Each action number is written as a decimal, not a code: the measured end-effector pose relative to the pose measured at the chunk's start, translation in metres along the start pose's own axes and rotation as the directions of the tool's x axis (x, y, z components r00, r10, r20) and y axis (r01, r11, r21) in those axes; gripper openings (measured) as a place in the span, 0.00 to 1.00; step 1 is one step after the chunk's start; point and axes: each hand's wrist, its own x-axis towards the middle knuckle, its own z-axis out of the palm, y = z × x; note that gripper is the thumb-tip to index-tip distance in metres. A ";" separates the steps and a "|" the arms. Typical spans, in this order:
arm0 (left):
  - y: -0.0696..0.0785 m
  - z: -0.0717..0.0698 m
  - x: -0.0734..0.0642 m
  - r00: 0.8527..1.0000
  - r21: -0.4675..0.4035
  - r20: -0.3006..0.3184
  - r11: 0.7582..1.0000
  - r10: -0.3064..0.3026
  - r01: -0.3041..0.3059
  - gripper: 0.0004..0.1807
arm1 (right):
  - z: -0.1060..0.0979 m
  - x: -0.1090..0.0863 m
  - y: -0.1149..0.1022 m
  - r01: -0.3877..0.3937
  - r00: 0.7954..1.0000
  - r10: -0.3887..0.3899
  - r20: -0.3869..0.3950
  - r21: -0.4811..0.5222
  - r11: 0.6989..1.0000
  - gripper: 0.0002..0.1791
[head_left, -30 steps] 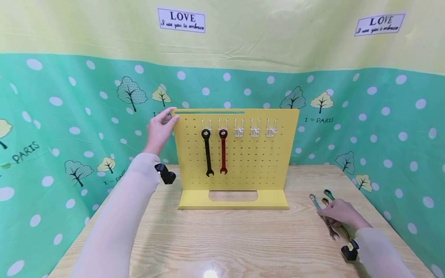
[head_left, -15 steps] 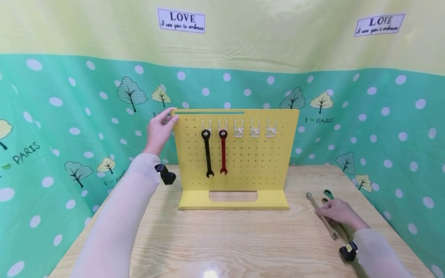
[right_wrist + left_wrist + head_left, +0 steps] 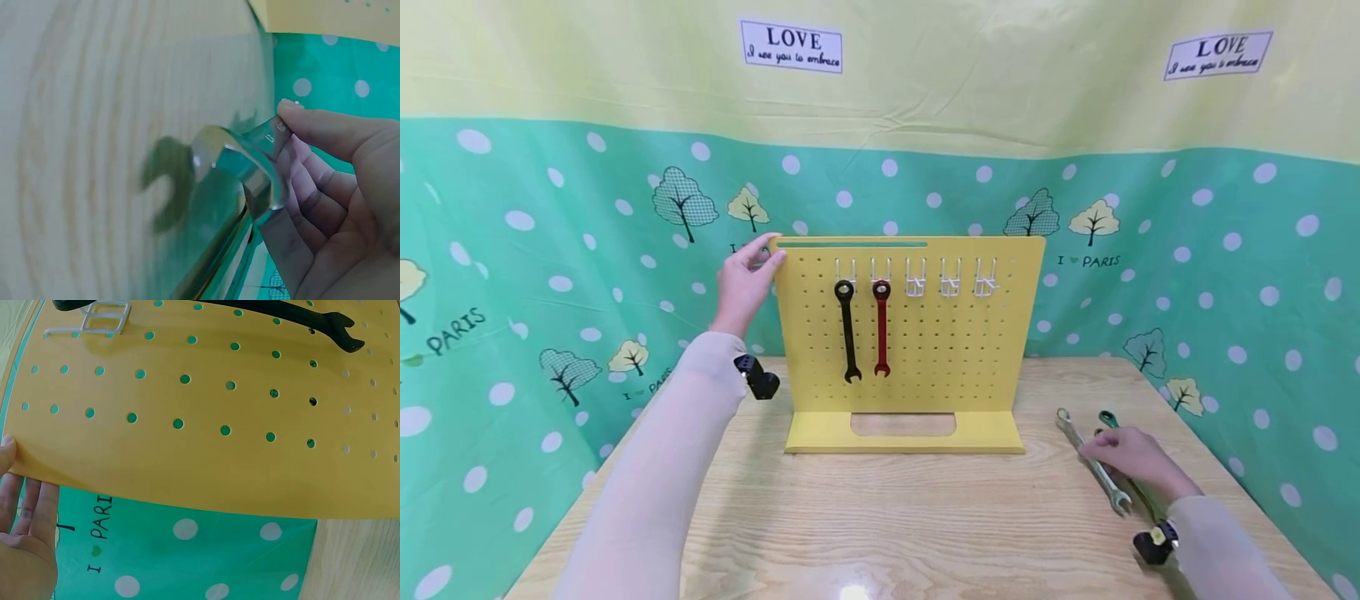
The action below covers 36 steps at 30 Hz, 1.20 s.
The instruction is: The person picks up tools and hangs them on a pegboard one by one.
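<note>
My left hand (image 3: 743, 287) grips the upper left corner of a yellow pegboard stand (image 3: 962, 358), thumb on the front face and fingers behind the edge in the left wrist view. At the table's right side, my right hand (image 3: 1137, 463) pinches a silver combination wrench (image 3: 1103, 479) between thumb and fingers. Its open end (image 3: 240, 165) points toward the right wrist camera, with a shadow on the wood beneath. Under that hand lie a green wrench (image 3: 1108, 419) and a gold-toned wrench (image 3: 1147, 502), both partly hidden. A black wrench (image 3: 848, 337) and a red wrench (image 3: 882, 333) hang on the pegboard.
Three white wire hooks (image 3: 950, 279) on the pegboard's upper right bear nothing. The board's yellow base (image 3: 820, 433) rests on the wooden table (image 3: 880, 525). Behind stands a green and yellow curtain (image 3: 887, 192) with dots and trees.
The silver wrench has shifted slightly left and toward the back in my right hand's pinch, away from the other two wrenches. My left hand has stayed on the pegboard corner.
</note>
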 end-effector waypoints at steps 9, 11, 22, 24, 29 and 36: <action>-0.001 0.000 0.000 1.000 -0.004 0.003 1.000 -0.004 0.004 0.24 | -0.002 0.000 -0.016 0.046 0.999 -0.047 0.011 0.099 0.994 0.23; 0.000 0.000 -0.001 1.000 -0.004 0.004 1.000 -0.004 0.004 0.24 | -0.002 0.001 -0.019 0.051 0.998 -0.054 0.016 0.138 0.989 0.23; 0.000 0.000 0.000 1.000 0.000 0.003 1.000 -0.014 0.014 0.25 | -0.004 0.001 -0.050 0.123 0.990 -0.134 0.031 0.233 0.965 0.24; 0.000 0.000 0.000 1.000 0.001 0.001 1.000 -0.013 0.013 0.25 | -0.003 0.001 -0.057 0.133 0.989 -0.146 0.035 0.254 0.958 0.23; -0.001 0.001 0.001 1.000 0.007 -0.004 1.000 -0.009 0.009 0.25 | -0.003 0.006 -0.074 0.188 0.978 -0.205 0.031 0.284 0.940 0.21; -0.002 0.001 0.001 1.000 0.018 -0.004 1.000 -0.004 0.004 0.25 | -0.001 0.013 -0.101 0.236 0.966 -0.256 0.023 0.309 0.921 0.20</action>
